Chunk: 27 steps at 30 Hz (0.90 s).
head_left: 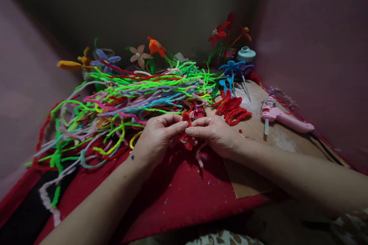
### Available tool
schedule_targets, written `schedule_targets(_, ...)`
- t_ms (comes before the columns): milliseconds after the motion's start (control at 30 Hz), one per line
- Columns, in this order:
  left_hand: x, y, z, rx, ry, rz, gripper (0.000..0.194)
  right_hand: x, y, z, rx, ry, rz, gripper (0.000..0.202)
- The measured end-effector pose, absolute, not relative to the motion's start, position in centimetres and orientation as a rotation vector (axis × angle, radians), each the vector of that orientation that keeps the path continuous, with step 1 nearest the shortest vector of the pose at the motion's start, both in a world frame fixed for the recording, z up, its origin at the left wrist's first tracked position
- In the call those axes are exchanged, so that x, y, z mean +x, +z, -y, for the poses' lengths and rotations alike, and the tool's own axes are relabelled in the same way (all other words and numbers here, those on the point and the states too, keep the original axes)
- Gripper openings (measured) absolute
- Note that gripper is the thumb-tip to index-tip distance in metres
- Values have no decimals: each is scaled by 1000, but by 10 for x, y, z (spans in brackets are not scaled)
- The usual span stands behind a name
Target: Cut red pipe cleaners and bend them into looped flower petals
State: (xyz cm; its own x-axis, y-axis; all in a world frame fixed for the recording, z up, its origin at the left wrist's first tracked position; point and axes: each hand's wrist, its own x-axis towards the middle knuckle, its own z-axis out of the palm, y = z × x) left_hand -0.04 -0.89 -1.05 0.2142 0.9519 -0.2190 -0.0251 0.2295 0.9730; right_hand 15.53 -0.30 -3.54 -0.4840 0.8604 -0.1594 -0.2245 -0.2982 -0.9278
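Between both hands I see a red pipe-cleaner petal [186, 118], pinched near the middle of the table's front half. My left hand [161, 130] closes thumb and forefinger on its left side. From the right, my right hand [215, 132] grips it the same way, the two thumbs almost touching. More red fuzzy material shows below the fingers, partly hidden. A pale pink pipe cleaner [199, 157] dangles by the right hand. Several red looped petals [232, 109] lie just beyond the right hand.
A large heap of coloured pipe cleaners [149, 92] spreads at left. A pink glue gun [284, 116] rests on a brown board [255, 183], its cord trailing right. Finished flowers, including an orange flower [156, 47] and blue flower [232, 67], stand behind, near a pale bottle [246, 54].
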Motion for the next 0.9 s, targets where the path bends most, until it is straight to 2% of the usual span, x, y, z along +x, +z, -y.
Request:
schedule_targets(267, -2, -6, 11, 1249, 891, -1193, 21, 154, -28, 7, -981, 1791, 1227, 19)
schedule_targets(467, 7, -1, 21, 1737, 1126, -1436, 16, 152, -30, 10, -999, 1755, 1240, 17)
schedule_targets(667, 4, 7, 16, 1471, 941, -1340, 19, 151, -30, 12, -1010, 1826, 1214, 21)
schedule_targets(900, 8, 4, 17, 1690, 1003, -1549, 17, 151, -30, 14, -999, 1776, 1311, 23)
